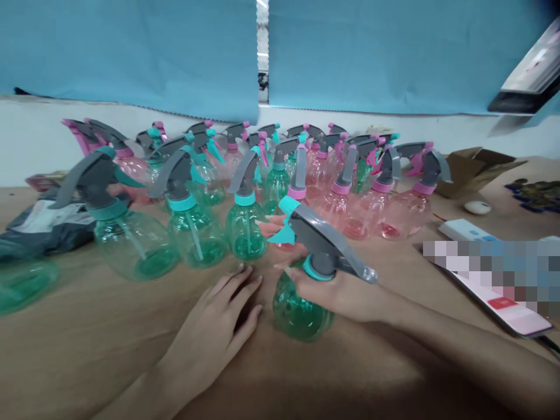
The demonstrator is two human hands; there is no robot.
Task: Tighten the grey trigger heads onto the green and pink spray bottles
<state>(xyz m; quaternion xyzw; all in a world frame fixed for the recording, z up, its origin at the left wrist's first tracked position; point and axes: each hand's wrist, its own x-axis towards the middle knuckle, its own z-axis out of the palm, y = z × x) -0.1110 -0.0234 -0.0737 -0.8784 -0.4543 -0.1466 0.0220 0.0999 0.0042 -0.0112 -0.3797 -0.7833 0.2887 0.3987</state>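
Observation:
My right hand [336, 294] is wrapped round the neck of a green spray bottle [301, 318] with a grey and turquoise trigger head. That bottle is upright, its nozzle pointing to the upper left. Flat on the wooden table rests my left hand [223, 315], fingers stretched out and holding nothing. Just beyond its fingertips stands another green spray bottle [247, 230], with a turquoise collar. Two larger-looking green bottles [196, 233] are to its left. Behind the held bottle are pink spray bottles [356, 216] with pink collars.
Several more green and pink spray bottles crowd toward the white wall [35, 140]. At the right lie a phone [520, 315] with a lit screen, a white box-like item [466, 229], a white oval object [478, 207] and an open cardboard box [475, 169]. A dark plastic bag [52, 224] lies left.

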